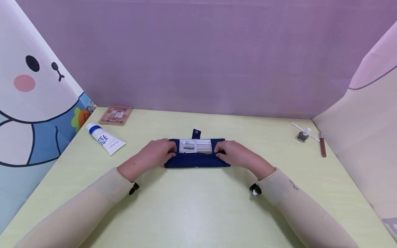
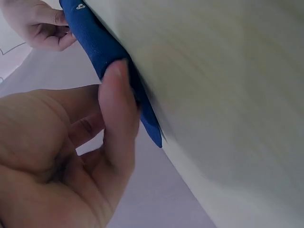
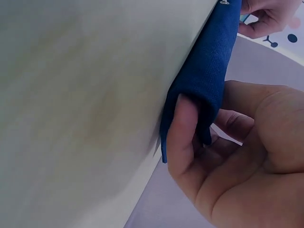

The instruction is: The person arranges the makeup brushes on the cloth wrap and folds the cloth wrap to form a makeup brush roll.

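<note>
A navy fabric roll-up case [image 1: 197, 160] lies across the middle of the table with its front part folded over. Several slim light-coloured tools [image 1: 201, 147] show in its pale inner strip under a band. A snap tab [image 1: 196, 133] sticks out at the back. My left hand [image 1: 156, 152] pinches the folded layer at the left end, thumb and fingers on either side. At the right end, my right hand [image 1: 232, 153] pinches it the same way. In the right wrist view, the cloth curls into a loop around a finger of the right hand [image 3: 237, 156].
To the left lie a white tube [image 1: 106, 138] with blue print and a flat pinkish-brown checked case [image 1: 116, 115]. On the right are a small dark bottle [image 1: 302, 136], a white stick [image 1: 297, 127] and a brown pen-like item [image 1: 323, 147]. A purple cloth wall [image 1: 198, 69] borders the table's back.
</note>
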`<act>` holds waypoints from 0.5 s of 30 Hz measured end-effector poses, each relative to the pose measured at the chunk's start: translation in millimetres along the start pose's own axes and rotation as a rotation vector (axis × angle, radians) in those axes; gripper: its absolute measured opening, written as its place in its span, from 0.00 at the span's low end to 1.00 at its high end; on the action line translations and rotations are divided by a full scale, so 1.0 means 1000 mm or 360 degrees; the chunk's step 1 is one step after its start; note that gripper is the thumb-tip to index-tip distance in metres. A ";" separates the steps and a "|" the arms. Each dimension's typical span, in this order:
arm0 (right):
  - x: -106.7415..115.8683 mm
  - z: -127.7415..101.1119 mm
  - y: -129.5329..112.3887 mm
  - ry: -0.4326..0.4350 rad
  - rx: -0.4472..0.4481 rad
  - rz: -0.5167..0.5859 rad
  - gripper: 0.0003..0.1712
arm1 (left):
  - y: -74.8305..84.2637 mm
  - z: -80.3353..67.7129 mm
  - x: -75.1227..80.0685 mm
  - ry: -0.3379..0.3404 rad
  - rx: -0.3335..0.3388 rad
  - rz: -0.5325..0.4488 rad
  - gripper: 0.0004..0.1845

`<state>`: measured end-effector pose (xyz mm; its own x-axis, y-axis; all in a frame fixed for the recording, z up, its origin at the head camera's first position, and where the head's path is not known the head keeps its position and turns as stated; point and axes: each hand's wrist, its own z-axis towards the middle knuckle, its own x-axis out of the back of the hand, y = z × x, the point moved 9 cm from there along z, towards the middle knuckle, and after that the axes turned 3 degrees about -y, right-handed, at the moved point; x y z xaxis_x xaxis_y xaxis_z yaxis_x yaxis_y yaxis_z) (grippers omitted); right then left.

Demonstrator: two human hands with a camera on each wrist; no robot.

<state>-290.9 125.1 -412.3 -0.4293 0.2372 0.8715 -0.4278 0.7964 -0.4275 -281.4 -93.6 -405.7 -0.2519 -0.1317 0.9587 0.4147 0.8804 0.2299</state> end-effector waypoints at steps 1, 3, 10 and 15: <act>0.000 0.000 -0.001 0.0006 0.0005 -0.0021 0.09 | 0.001 -0.002 0.001 0.0027 0.0005 0.0039 0.08; 0.000 0.000 -0.003 0.0023 0.0016 -0.0061 0.10 | 0.004 -0.007 0.005 0.0100 -0.0006 0.0145 0.10; 0.002 -0.003 -0.007 0.0101 0.0030 -0.0173 0.07 | 0.037 -0.025 0.005 0.0222 -0.0416 0.0372 0.15; 0.006 -0.005 -0.010 0.0182 0.0010 -0.0281 0.06 | 0.050 -0.031 -0.007 0.0062 -0.0644 0.0492 0.22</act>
<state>-285.4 121.2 -402.0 -0.2543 0.1565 0.9544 -0.4936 0.8276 -0.2672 -231.3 -62.8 -396.0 -0.0342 0.0832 0.9959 0.7720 0.6350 -0.0265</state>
